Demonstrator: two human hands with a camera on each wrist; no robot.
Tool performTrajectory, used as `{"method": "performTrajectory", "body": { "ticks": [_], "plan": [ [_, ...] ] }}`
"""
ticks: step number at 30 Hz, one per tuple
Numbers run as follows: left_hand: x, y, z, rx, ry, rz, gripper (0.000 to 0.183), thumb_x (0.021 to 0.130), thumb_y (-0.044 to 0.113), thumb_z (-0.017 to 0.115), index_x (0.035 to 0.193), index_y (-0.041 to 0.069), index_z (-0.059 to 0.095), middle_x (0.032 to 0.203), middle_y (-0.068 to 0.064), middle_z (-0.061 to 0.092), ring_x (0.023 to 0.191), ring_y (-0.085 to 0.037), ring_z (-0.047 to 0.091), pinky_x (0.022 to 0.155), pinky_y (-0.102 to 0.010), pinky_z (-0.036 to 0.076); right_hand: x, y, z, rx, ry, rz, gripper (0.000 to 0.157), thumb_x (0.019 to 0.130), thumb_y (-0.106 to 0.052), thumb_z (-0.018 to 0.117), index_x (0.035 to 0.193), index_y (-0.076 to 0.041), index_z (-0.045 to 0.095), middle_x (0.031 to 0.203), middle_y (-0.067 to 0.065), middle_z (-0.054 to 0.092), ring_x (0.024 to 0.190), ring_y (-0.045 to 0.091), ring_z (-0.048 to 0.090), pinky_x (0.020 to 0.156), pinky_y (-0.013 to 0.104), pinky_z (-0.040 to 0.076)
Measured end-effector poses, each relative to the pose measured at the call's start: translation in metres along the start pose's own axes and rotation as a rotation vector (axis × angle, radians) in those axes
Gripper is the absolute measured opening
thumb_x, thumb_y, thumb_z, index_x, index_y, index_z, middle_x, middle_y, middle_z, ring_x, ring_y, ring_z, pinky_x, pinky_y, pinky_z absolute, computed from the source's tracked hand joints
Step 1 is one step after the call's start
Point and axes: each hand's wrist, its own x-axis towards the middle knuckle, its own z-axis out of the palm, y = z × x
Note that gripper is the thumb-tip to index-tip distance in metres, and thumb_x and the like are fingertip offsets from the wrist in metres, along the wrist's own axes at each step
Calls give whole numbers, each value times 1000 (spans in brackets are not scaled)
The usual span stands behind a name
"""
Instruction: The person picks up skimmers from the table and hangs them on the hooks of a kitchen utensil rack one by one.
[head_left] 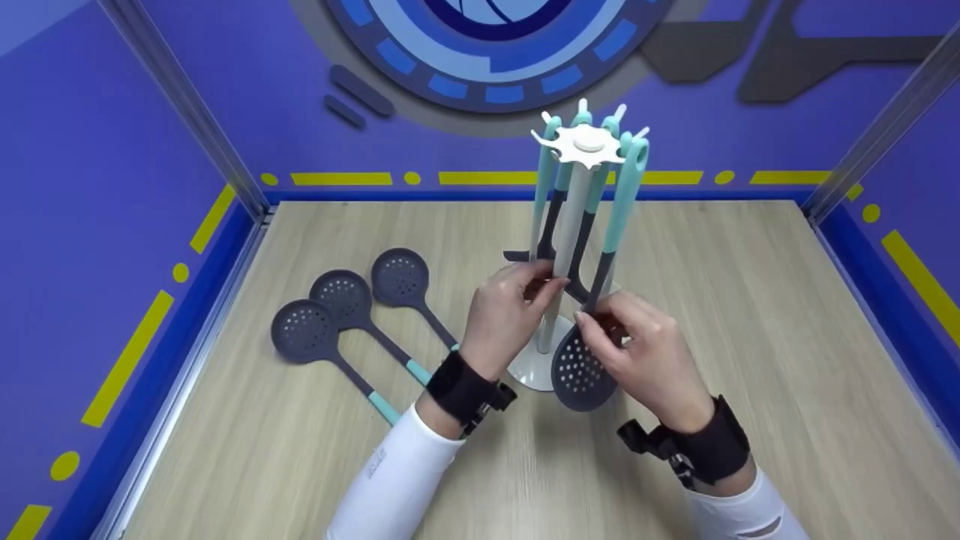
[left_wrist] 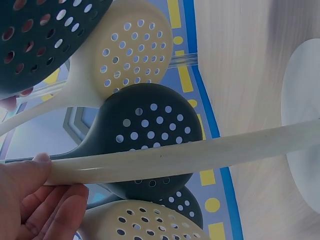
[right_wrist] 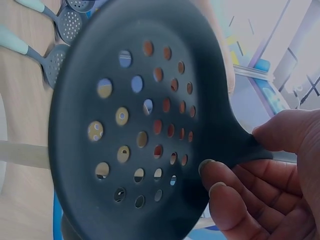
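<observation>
I can't see the handle ends of the 3 loose skimmers (head_left: 341,300) on the surface (head_left: 810,352); my left arm and its white sleeve (head_left: 397,480) cover them. The lower parts of the other hung utensils (head_left: 541,199) are partly lost behind the white stand (head_left: 573,217) and my fingers, and I cannot tell whether a hook passes through the eye of the skimmer I hold. That held skimmer (head_left: 579,381) slants at the stand's near right side, its eye up by the hooks, its round dark-grey head low and pierced with small holes, its handle mint green; the right wrist view crops its rim. My right grip (head_left: 646,352) is closed in a pinch at its neck, and my left grip (head_left: 504,311) pinches the smooth, slender pole. The surface has pale wood grain; the stand's base is a glossy disc.
</observation>
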Motion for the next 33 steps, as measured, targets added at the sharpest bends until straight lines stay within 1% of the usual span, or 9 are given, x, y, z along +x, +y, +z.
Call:
{"method": "performTrajectory", "body": {
  "ticks": [3,7,8,11,16,24,33],
  "plan": [
    [0,0,0,-2,-8,-2,24,101,35,71,115,16,77,100,4,76,88,-2,70,77,-11,56,-1,0,1,-6,2,9,9,95,-10,76,91,-12,69,79,-4,62,67,11,58,59,18,49],
    [0,0,0,3,-8,-1,24,101,35,71,116,16,76,101,4,77,88,-2,70,77,-10,56,-1,1,2,-15,2,15,8,95,-10,76,91,-12,69,80,-3,64,69,6,59,58,25,54],
    [0,0,0,5,-7,-1,24,101,35,71,116,16,76,101,4,77,88,-2,70,76,-10,56,-1,1,2,-16,1,17,8,95,-10,76,91,-12,69,81,-3,65,70,5,59,59,25,55],
    [0,0,0,6,-7,-4,25,101,34,71,116,15,76,101,3,77,87,-2,70,76,-11,56,-1,1,3,-17,0,20,8,95,-11,76,91,-12,69,81,-3,65,71,2,59,60,23,55],
    [0,1,-1,-2,-12,-11,24,101,34,71,116,15,77,102,3,77,88,-3,71,76,-11,57,-1,1,5,-4,2,19,9,96,-10,76,91,-13,69,81,-4,65,71,2,58,60,18,52],
    [1,1,-2,6,-7,2,24,101,35,71,114,15,77,100,3,77,86,-4,71,74,-12,56,-1,0,9,-29,14,40,9,97,-12,74,91,-12,68,80,-2,63,70,3,56,57,19,50],
    [2,0,-1,-9,-5,-1,24,101,35,71,113,15,78,98,3,77,86,-3,72,75,-13,57,-1,1,12,-32,60,27,12,96,-10,72,87,-11,65,78,-1,60,68,4,54,57,14,43]
  ]
}}
